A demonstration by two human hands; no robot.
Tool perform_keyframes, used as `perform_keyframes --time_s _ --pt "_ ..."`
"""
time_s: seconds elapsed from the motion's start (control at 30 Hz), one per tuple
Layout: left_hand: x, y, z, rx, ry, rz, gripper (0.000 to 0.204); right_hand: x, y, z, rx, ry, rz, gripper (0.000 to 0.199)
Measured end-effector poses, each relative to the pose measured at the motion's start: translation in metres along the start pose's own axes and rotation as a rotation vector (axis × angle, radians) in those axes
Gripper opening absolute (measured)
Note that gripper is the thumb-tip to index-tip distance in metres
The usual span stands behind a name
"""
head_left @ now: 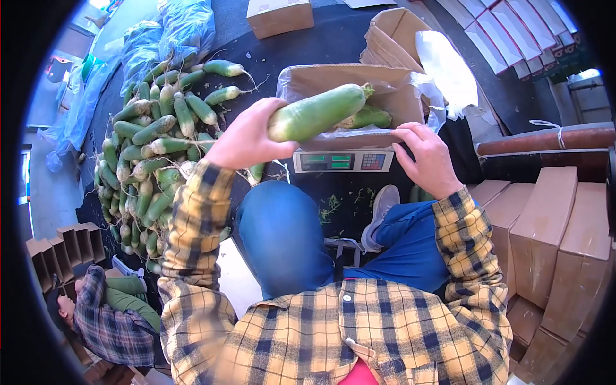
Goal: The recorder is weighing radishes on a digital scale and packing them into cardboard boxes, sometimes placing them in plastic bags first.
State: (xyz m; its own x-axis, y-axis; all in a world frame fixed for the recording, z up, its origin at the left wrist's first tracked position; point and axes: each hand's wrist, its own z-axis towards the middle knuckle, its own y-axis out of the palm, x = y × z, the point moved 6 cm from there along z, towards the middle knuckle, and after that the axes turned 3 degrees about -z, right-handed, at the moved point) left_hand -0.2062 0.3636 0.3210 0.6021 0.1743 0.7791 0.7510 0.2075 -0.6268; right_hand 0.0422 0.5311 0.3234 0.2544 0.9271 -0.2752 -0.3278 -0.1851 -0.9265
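Observation:
A large green radish, pale at one end, is gripped at that pale end by my left hand. It hangs slantwise over an open cardboard box lined with clear plastic. Inside the box lies another green radish, partly hidden. The fingers of my right hand rest at the box's near right rim, spread apart and holding nothing. Beneath the box stands a weighing scale, its lit display and keypad facing me.
On my left spreads a big heap of green radishes, with blue plastic bags behind it. Cardboard boxes are stacked on my right. A closed carton sits at the back. Another person sits at the lower left.

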Motion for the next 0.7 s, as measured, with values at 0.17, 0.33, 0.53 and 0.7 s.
perform_keyframes --time_s 0.17,0.33,0.53,0.7 --pt "-0.002 0.023 0.036 -0.05 0.063 0.287 0.069 -0.003 -0.002 0.006 -0.004 -0.012 0.012 0.02" --pt "-0.005 0.048 0.072 -0.133 -0.04 0.45 0.07 -0.008 0.001 0.004 -0.03 -0.025 0.024 0.019" --pt "-0.002 0.09 0.11 -0.148 0.14 0.633 0.058 -0.013 0.002 0.008 -0.067 -0.021 0.017 0.02" --pt "-0.023 0.118 0.122 0.221 0.561 0.758 0.029 -0.02 0.003 0.015 -0.099 -0.004 0.023 0.02"
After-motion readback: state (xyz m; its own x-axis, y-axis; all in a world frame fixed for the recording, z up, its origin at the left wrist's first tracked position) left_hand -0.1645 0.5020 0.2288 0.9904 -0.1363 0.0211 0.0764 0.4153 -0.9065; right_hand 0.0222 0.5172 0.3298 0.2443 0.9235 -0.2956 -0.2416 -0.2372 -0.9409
